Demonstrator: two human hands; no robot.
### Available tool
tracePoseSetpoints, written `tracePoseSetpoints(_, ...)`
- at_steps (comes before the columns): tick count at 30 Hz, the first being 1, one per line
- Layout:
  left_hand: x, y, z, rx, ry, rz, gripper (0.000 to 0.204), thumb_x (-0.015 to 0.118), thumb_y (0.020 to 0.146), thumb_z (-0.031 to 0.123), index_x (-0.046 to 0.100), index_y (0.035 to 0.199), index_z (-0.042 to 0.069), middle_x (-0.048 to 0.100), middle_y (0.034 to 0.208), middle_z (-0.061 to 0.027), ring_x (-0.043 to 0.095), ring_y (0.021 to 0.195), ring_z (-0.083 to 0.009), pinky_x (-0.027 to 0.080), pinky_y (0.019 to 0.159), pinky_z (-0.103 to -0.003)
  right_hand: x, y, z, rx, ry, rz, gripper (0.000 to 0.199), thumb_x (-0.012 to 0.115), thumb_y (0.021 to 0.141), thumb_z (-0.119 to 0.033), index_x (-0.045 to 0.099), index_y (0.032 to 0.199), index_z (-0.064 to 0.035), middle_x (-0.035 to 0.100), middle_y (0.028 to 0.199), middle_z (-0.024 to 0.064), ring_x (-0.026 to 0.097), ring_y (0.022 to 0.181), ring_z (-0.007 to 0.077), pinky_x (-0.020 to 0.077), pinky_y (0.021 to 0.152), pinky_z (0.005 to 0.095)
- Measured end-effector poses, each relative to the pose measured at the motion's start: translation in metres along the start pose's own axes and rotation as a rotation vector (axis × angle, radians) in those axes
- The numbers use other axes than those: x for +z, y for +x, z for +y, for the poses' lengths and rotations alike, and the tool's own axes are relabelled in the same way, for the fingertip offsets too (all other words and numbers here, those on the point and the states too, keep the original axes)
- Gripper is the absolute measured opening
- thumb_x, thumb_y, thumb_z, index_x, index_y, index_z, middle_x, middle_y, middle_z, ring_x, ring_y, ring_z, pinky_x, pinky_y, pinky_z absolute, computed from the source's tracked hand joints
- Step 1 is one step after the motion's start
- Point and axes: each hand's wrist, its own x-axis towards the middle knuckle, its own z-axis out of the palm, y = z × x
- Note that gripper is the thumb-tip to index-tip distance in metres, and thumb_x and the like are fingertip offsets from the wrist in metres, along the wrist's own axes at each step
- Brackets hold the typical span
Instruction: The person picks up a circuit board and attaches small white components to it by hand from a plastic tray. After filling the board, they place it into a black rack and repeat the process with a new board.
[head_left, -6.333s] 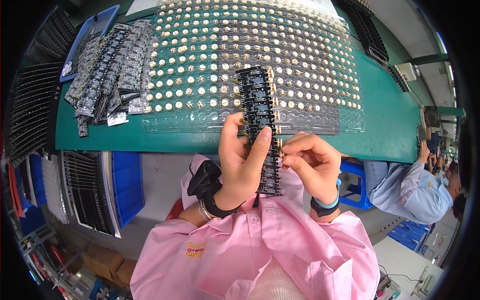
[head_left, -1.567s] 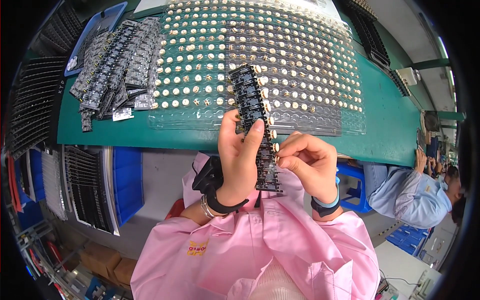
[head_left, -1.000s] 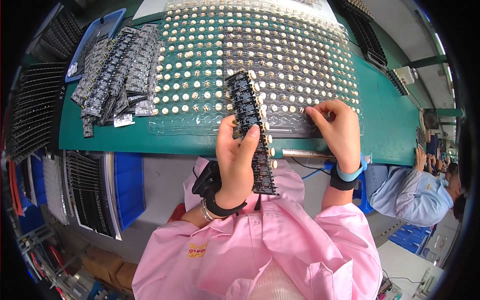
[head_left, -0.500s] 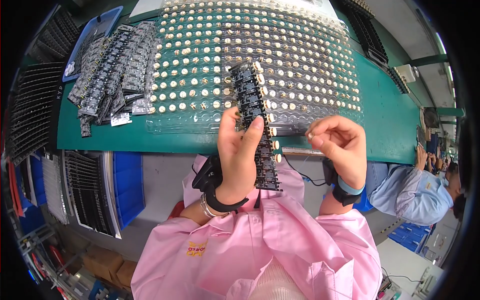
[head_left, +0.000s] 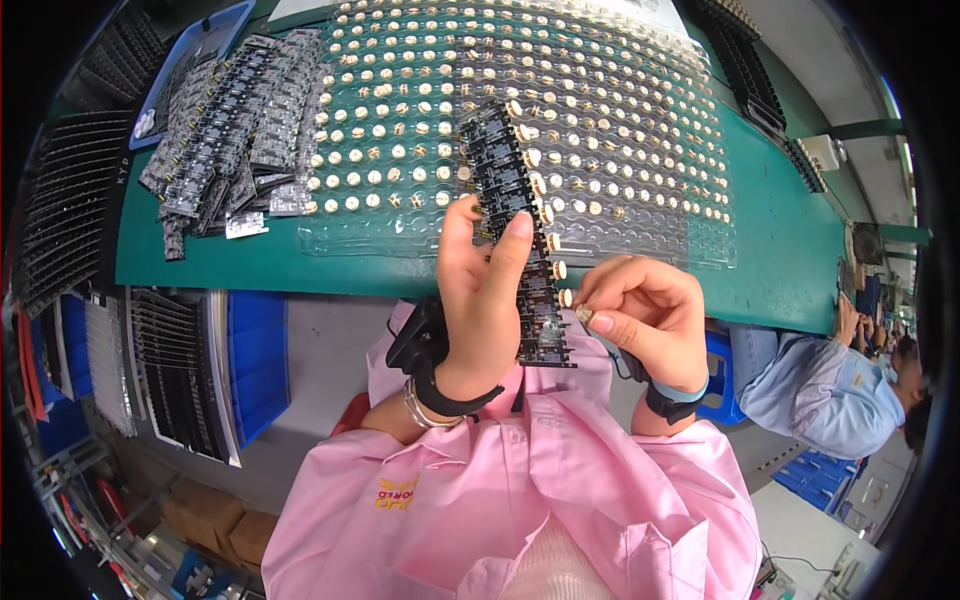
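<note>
My left hand (head_left: 480,295) is wrapped round a long black circuit board strip (head_left: 508,205), held tilted above the bench edge with the thumb across its face. Small round cream parts stick out in a row along the strip's right edge; its lowest stretch has none. Between thumb and fingertips, my right hand (head_left: 650,315) pinches one small round cream part (head_left: 585,314), close beside the strip's lower right edge. Beyond my hands lies a clear plastic tray (head_left: 400,238) with rows of the same round parts in its pockets.
Stacked circuit board strips (head_left: 225,140) lie on the green bench (head_left: 200,270) at left, by a blue bin (head_left: 205,45). Black racks (head_left: 65,210) stand at far left, and a blue crate (head_left: 258,360) is below. A co-worker in light blue (head_left: 820,390) sits at right.
My right hand has moved left and slightly down, bringing the small round part up to the strip. The strip has shifted slightly in my left hand's hold.
</note>
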Motion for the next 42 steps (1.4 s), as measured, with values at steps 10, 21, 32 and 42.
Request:
tracePoseSetpoints(10, -0.0021, 0.0009, -0.0013, 0.017, 0.035, -0.009, 0.026, 0.049, 0.085, 0.011, 0.034, 0.104, 0.001, 0.054, 0.083, -0.0034, 0.047, 0.066, -0.003, 0.038, 0.056, -0.017, 0.0017, 0.0014, 0.0022, -0.067, -0.092, -0.039, 0.012, 0.059, 0.068, 0.01, 0.056, 0.079, 0.0081, 0.054, 0.082, 0.0154, 0.053, 0.074, 0.0168, 0.0426, 0.066, 0.0248)
tracePoseSetpoints(21, 0.0016, 0.0001, -0.0012, 0.069, 0.015, -0.004, 0.026, 0.049, 0.085, 0.01, 0.033, 0.104, 0.001, 0.054, 0.084, -0.0044, 0.048, 0.067, -0.0038, 0.038, 0.057, -0.018, 0.0033, 0.001, -0.0008, -0.192, -0.404, -0.037, 0.009, 0.061, 0.065, 0.009, 0.059, 0.074, 0.0072, 0.056, 0.079, 0.0134, 0.053, 0.071, 0.0168, 0.0423, 0.06, 0.0239)
tracePoseSetpoints(32, -0.0033, 0.0006, -0.006, 0.083, 0.045, -0.021, 0.025, 0.049, 0.085, 0.009, 0.033, 0.103, 0.001, 0.053, 0.083, -0.0037, 0.048, 0.066, -0.0031, 0.038, 0.055, -0.017, 0.0064, -0.0003, -0.0012, -0.314, -0.662, -0.02, 0.008, 0.063, 0.066, 0.007, 0.06, 0.074, 0.0062, 0.058, 0.075, 0.0125, 0.053, 0.066, 0.0168, 0.0425, 0.058, 0.0247)
tracePoseSetpoints(42, -0.0044, 0.0034, -0.0085, 0.102, 0.072, 0.023, 0.026, 0.049, 0.085, 0.009, 0.034, 0.104, 0.002, 0.053, 0.081, -0.0034, 0.047, 0.061, -0.0028, 0.038, 0.052, -0.017, 0.0077, 0.0001, 0.0051, -0.22, -0.552, 0.027, 0.009, 0.062, 0.066, 0.006, 0.059, 0.075, 0.0067, 0.058, 0.077, 0.0128, 0.054, 0.069, 0.016, 0.0433, 0.06, 0.0237)
